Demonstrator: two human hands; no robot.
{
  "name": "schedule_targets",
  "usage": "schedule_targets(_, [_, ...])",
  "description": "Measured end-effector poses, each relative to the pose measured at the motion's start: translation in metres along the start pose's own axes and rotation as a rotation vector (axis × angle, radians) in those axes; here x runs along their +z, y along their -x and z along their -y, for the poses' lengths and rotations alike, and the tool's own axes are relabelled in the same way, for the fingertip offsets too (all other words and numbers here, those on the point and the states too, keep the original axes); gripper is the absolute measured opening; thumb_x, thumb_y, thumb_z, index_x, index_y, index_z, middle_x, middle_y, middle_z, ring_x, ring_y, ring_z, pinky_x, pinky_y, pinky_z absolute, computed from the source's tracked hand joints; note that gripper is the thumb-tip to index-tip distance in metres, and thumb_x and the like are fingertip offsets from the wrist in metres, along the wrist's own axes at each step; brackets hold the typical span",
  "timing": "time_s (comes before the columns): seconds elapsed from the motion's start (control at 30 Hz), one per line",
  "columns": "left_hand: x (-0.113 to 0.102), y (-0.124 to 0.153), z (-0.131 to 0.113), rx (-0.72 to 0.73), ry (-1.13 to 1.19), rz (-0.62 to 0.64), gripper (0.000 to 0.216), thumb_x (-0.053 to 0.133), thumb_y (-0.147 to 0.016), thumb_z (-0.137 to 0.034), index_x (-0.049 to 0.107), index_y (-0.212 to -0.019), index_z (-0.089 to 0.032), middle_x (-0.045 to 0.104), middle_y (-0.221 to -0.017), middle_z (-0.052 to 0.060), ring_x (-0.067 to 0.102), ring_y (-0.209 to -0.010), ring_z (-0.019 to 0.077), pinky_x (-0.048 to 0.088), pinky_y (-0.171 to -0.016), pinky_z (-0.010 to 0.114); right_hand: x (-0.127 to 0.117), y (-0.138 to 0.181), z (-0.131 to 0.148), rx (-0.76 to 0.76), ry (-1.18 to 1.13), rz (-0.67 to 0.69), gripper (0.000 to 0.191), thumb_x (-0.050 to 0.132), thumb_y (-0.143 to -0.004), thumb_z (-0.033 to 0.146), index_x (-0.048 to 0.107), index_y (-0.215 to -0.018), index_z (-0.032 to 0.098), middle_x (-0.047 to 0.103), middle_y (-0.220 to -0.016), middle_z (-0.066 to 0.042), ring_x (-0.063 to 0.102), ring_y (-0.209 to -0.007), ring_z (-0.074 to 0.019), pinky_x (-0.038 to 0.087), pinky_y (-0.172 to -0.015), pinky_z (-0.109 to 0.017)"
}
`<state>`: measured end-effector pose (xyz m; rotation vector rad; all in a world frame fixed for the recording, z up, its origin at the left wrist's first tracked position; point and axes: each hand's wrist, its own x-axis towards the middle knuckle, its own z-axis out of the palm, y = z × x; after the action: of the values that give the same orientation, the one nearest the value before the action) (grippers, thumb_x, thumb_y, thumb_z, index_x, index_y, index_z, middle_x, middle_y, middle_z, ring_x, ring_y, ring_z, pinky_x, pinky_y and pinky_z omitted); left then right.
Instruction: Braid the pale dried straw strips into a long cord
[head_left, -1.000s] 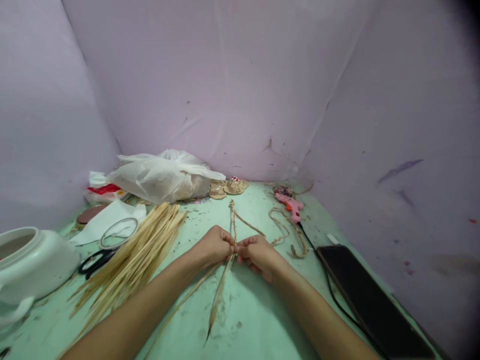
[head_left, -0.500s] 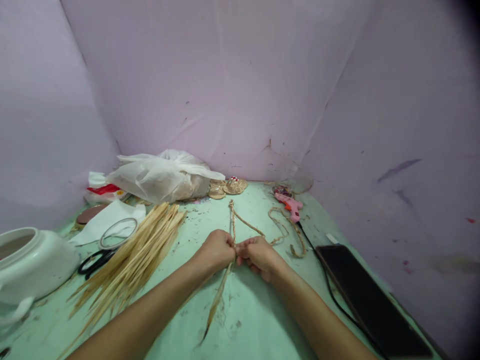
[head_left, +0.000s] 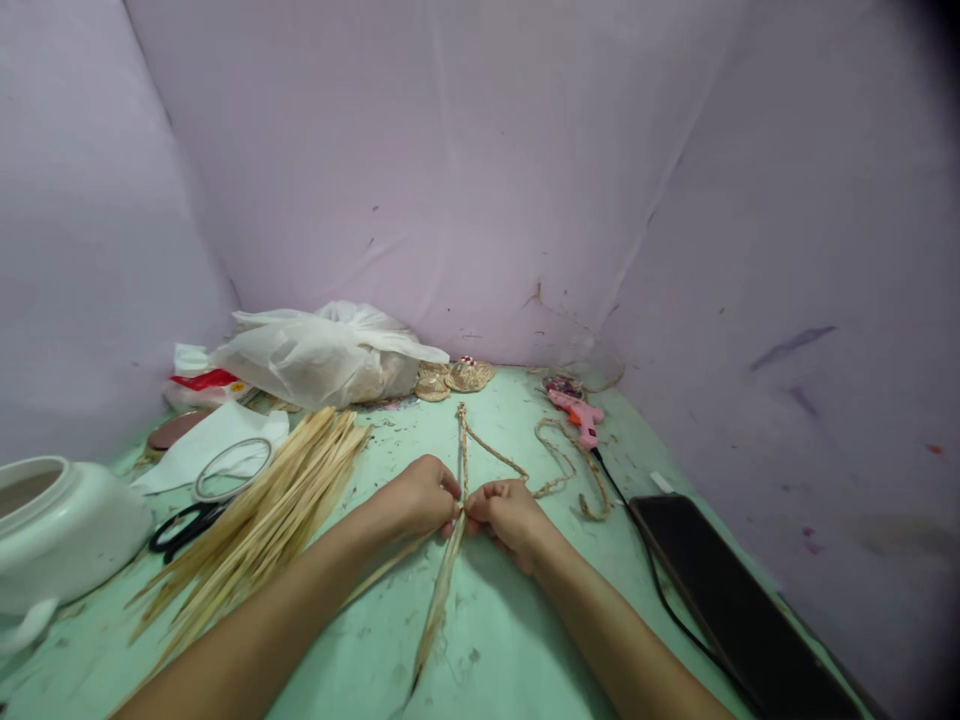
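Note:
A thin braided cord (head_left: 493, 452) of dried plant fibre runs from a looped top down to my hands, and its length trails off to the right. My left hand (head_left: 424, 497) pinches a pale fibre strand (head_left: 391, 566) just left of the braid's working end. Close against it, my right hand (head_left: 508, 515) has its fingers closed at the end of the braid. A loose dry strand (head_left: 437, 620) hangs below the hands towards me, with a dark tip. The fingertips hide the exact crossing of the strands.
Left lie a bundle of dry fibre strips (head_left: 277, 530), black scissors (head_left: 176, 530), a ring (head_left: 234, 468) and a white pot (head_left: 67, 530). A white plastic bag (head_left: 322, 355) and woven pieces (head_left: 469, 376) stand behind. Right are a pink glue gun (head_left: 581, 415) and a black phone (head_left: 735, 600).
My left hand has shifted slightly left, opening a small gap from the braid and drawing a strand out to that side. The right hand stays near the braid's end.

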<state>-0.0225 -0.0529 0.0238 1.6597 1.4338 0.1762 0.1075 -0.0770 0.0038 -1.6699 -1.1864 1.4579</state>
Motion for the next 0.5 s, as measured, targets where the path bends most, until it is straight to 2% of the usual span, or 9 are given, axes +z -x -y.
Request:
schedule_targets(0.07, [-0.003, 0.003, -0.001, -0.044, -0.116, -0.044, 0.018, 0.049, -0.055, -0.021, 0.063, -0.060, -0.011, 0.048, -0.040, 0.000, 0.039, -0.038, 0.0097, 0.028, -0.040, 0.021, 0.001, 0.001, -0.001, -0.030, 0.011, -0.021, 0.009, 0.046, -0.052, 0.010, 0.051, -0.045, 0.013, 0.047, -0.036, 0.003, 0.023, -0.031, -0.0033, 0.013, -0.036, -0.020])
schedule_targets(0.13, [-0.002, 0.005, -0.004, -0.082, -0.171, -0.068, 0.016, 0.051, -0.054, -0.024, 0.060, -0.052, -0.012, 0.047, -0.039, 0.000, 0.041, -0.039, 0.0111, 0.028, -0.041, 0.022, 0.002, 0.002, -0.002, -0.052, -0.010, -0.033, 0.009, 0.046, -0.052, 0.010, 0.052, -0.045, 0.013, 0.048, -0.037, 0.003, 0.025, -0.033, -0.0038, 0.015, -0.037, -0.020])
schedule_targets(0.3, [0.010, 0.014, -0.012, -0.060, -0.251, -0.147, 0.013, 0.054, -0.053, -0.023, 0.060, -0.058, -0.013, 0.054, -0.050, 0.003, 0.049, -0.049, 0.0144, 0.029, -0.043, 0.022, 0.006, 0.002, -0.003, -0.027, -0.090, -0.087, 0.007, 0.047, -0.051, 0.010, 0.052, -0.048, 0.013, 0.039, -0.033, 0.006, 0.024, -0.034, -0.0044, 0.015, -0.038, -0.021])
schedule_targets(0.43, [0.024, 0.024, -0.019, -0.022, -0.357, -0.286, 0.015, 0.051, -0.057, -0.020, 0.062, -0.066, -0.014, 0.061, -0.066, 0.011, 0.057, -0.065, 0.0211, 0.034, -0.052, 0.025, 0.008, 0.002, -0.006, -0.056, -0.223, -0.095, 0.007, 0.046, -0.048, 0.009, 0.052, -0.049, 0.013, 0.047, -0.040, 0.004, 0.036, -0.040, -0.0066, 0.023, -0.041, -0.020])
schedule_targets(0.5, [0.028, 0.029, -0.022, 0.010, -0.265, -0.266, 0.018, 0.051, -0.058, -0.018, 0.062, -0.073, -0.014, 0.061, -0.075, 0.014, 0.057, -0.078, 0.0244, 0.037, -0.061, 0.027, 0.009, 0.003, -0.006, -0.044, -0.274, -0.084, 0.009, 0.044, -0.048, 0.009, 0.052, -0.049, 0.013, 0.048, -0.041, 0.003, 0.039, -0.041, -0.0073, 0.025, -0.042, -0.020])
